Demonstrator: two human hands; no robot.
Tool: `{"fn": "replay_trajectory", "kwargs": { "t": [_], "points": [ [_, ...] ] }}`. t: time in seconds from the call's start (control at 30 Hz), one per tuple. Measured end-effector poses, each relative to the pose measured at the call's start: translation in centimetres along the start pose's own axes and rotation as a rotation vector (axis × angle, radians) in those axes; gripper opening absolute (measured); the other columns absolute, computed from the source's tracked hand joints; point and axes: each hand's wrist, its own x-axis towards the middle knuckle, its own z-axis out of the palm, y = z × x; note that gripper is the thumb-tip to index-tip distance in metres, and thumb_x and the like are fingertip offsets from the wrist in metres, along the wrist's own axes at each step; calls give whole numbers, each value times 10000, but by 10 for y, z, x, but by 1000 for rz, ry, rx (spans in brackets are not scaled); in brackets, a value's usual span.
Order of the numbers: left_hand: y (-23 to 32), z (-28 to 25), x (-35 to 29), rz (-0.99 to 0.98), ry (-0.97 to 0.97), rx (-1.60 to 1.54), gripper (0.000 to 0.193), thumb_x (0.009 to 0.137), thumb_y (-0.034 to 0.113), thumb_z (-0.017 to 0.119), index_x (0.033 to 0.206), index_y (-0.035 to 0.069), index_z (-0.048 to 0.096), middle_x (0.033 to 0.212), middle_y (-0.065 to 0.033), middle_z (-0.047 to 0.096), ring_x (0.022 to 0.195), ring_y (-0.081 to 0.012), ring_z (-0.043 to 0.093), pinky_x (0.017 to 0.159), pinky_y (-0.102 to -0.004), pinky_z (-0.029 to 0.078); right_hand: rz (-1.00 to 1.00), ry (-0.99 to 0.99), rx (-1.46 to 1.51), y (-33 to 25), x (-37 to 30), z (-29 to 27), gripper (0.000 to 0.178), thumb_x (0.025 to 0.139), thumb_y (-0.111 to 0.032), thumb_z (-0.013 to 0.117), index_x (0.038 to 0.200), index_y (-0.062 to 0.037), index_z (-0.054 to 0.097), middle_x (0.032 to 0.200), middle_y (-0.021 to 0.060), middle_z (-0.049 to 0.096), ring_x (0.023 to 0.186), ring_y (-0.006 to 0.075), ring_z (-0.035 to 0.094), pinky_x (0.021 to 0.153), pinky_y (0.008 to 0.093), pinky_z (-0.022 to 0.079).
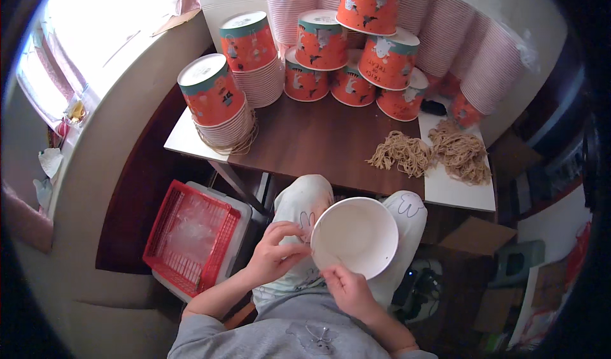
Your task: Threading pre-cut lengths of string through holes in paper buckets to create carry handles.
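Observation:
A round paper bucket (356, 237) rests between my thighs, its white inside turned up. At its near rim, the fingers of my right hand (347, 289) are closed in a pinch. A faint thin line shows inside the bucket by those fingertips; whether it is a string I cannot make out. My left hand (277, 252) is beside the bucket's left side, its thumb and forefinger apart and their tips close to the wall. Two bundles of tan cord, one on the brown tabletop (400, 153) and another on the white end (461, 152), lie ahead to the right.
Orange printed buckets (321, 50) stand upside down in a pyramid on the table (305, 130). Nested stacks (213, 91) are at its left, taller wrapped stacks (445, 34) behind. A red basket (191, 238) sits low left. An open cardboard flap (477, 236) is low right.

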Motion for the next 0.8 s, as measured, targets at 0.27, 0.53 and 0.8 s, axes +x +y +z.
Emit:
{"fn": "replay_trajectory", "kwargs": {
  "t": [0.27, 0.53, 0.8],
  "points": [
    [-2, -18, -45, -742, -285, -368, 127, 784, 125, 622, 818, 2, 609, 720, -80, 605, 728, -148, 581, 607, -269, 462, -554, -163, -202, 11, 1, 45, 65, 766, -136, 566, 772, -80, 534, 570, 82, 546, 510, 225, 576, 460, 342, 459],
    [10, -16, -86, -868, -409, -452, 166, 781, 178, 631, 830, 20, 630, 712, -38, 631, 619, -81, 568, 541, -226, 454, -714, -220, -614, 36, -9, 83, 56, 719, -126, 518, 679, -88, 527, 538, 18, 519, 477, 138, 561, 412, 281, 453],
    [14, -7, -84, -825, -411, -360, 146, 765, 166, 641, 790, 22, 634, 715, -49, 635, 623, -84, 577, 552, -238, 469, -691, -338, -603, 41, -13, 85, 51, 691, -115, 510, 669, -74, 530, 573, 54, 549, 511, 156, 589, 426, 295, 470]
  ]
}}
